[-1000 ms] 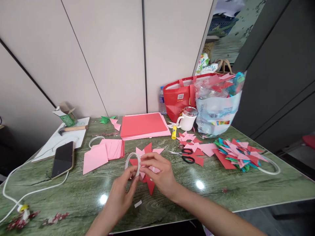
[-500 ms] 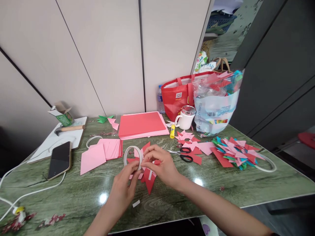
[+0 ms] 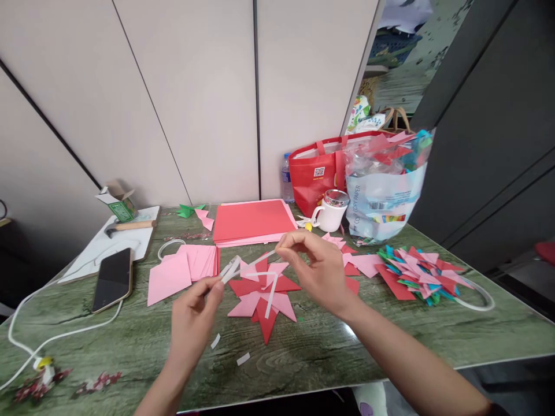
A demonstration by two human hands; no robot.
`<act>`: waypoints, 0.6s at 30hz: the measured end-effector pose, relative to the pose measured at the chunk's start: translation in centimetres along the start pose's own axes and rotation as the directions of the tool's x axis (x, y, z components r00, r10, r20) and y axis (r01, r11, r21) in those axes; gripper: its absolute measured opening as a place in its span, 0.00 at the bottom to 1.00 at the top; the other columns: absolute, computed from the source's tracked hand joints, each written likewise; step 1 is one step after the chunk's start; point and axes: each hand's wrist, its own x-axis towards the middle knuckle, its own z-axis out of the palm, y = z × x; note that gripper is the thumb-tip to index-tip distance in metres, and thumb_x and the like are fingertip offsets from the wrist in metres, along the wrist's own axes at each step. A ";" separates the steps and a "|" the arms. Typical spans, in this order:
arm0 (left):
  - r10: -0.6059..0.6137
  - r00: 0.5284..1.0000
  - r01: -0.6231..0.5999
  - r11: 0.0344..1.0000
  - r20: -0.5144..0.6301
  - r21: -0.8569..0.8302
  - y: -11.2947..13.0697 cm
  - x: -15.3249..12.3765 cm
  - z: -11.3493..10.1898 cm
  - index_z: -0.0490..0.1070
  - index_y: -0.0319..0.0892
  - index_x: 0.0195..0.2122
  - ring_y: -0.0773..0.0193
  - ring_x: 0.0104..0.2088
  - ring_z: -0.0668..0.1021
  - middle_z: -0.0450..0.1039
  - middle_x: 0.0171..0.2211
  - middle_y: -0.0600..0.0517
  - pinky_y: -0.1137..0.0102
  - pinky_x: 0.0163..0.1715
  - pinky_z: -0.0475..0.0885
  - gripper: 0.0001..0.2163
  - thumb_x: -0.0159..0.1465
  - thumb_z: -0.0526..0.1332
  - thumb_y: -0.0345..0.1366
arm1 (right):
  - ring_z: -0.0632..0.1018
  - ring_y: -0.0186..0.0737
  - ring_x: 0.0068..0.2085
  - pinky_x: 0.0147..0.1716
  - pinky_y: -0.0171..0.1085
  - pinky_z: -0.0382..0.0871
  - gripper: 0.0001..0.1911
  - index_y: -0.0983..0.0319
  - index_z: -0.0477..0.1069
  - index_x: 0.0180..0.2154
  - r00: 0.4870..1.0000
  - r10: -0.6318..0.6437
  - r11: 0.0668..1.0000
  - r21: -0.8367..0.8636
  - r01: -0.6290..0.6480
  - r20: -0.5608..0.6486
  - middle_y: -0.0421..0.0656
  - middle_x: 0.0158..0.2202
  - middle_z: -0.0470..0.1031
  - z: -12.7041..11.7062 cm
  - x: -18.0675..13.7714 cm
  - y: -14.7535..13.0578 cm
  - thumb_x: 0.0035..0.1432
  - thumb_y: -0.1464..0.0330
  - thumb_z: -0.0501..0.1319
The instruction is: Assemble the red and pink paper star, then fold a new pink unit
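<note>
My left hand (image 3: pixel 193 315) pinches a white roll of tape (image 3: pixel 228 270), held edge-on above the green marble table (image 3: pixel 130 346). My right hand (image 3: pixel 318 268) is closed on the free end of a white tape strip (image 3: pixel 260 260), which stretches from the roll to its fingertips. Below and between the hands lies a red and pink folded paper star (image 3: pixel 262 292) with a short white strip across it. Two small white paper scraps (image 3: pixel 243 359) lie on the table near my left wrist.
A pink paper stack (image 3: pixel 186 268), red sheets (image 3: pixel 251 221), a phone (image 3: pixel 111 279) with cable, a hammer (image 3: pixel 128 226), a white mug (image 3: pixel 332 211), a red bag (image 3: pixel 314 173), a plastic bag of papers (image 3: pixel 381 185), a pile of folded stars (image 3: pixel 416 271) and another tape ring (image 3: pixel 477 294) are about.
The hands have drawn apart: my right hand moved up and right, pulling a strip off the roll, while my left hand shifted left. The paper star is now uncovered.
</note>
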 end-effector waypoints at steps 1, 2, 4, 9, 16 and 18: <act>-0.020 0.998 0.016 0.997 -0.057 -0.073 -0.2 0.1 0.1 0.73 0.40 0.25 0.67 0.24 0.68 0.67 0.20 0.55 0.75 0.24 0.63 0.10 0.56 0.60 0.41 | 0.72 0.32 0.29 0.30 0.34 0.68 0.05 0.61 0.66 0.30 0.998 -0.053 0.998 -0.016 0.053 -0.014 0.39 0.27 0.71 0.2 -0.3 -0.2 0.58 0.73 0.56; -0.039 0.994 0.025 0.990 -0.099 -0.141 -0.3 0.2 0.1 0.72 0.40 0.24 0.67 0.24 0.68 0.67 0.21 0.55 0.75 0.25 0.64 0.10 0.56 0.60 0.41 | 0.72 0.33 0.30 0.30 0.35 0.68 0.06 0.61 0.66 0.30 0.995 -0.099 0.995 -0.029 0.098 -0.033 0.39 0.27 0.70 0.5 -0.6 -0.4 0.59 0.75 0.55; -0.059 0.989 0.029 0.977 -0.139 -0.210 -0.4 0.2 0.2 0.73 0.40 0.25 0.66 0.26 0.69 0.68 0.22 0.55 0.73 0.27 0.65 0.09 0.55 0.61 0.41 | 0.72 0.34 0.31 0.31 0.36 0.68 0.07 0.60 0.66 0.31 0.984 -0.161 0.986 -0.045 0.158 -0.077 0.40 0.28 0.70 0.9 -0.9 -0.6 0.59 0.76 0.54; 0.140 0.971 -0.117 0.985 -0.192 0.130 0.3 -0.2 0.0 0.77 0.42 0.36 0.65 0.27 0.71 0.72 0.27 0.53 0.70 0.31 0.67 0.11 0.57 0.59 0.40 | 0.72 0.35 0.32 0.32 0.38 0.69 0.09 0.60 0.65 0.33 0.966 -0.237 0.970 -0.072 0.230 -0.103 0.40 0.28 0.70 1.1 -1.0 -0.5 0.58 0.79 0.53; 0.156 0.974 -0.125 0.974 -0.162 0.190 0.3 -0.4 -0.3 0.76 0.42 0.40 0.67 0.24 0.69 0.69 0.25 0.54 0.73 0.25 0.64 0.13 0.60 0.55 0.40 | 0.73 0.36 0.32 0.32 0.38 0.69 0.08 0.60 0.66 0.33 0.966 -0.227 0.974 -0.052 0.222 -0.124 0.40 0.29 0.70 1.6 -1.5 -0.2 0.58 0.78 0.54; 0.057 0.977 -0.046 0.997 -0.205 0.058 -0.3 -0.2 -0.2 0.77 0.41 0.37 0.66 0.27 0.71 0.71 0.26 0.53 0.72 0.27 0.66 0.13 0.58 0.57 0.41 | 0.73 0.36 0.32 0.32 0.38 0.70 0.09 0.60 0.66 0.34 0.962 -0.249 0.968 -0.057 0.244 -0.114 0.41 0.29 0.71 2.1 -1.9 -0.2 0.58 0.79 0.54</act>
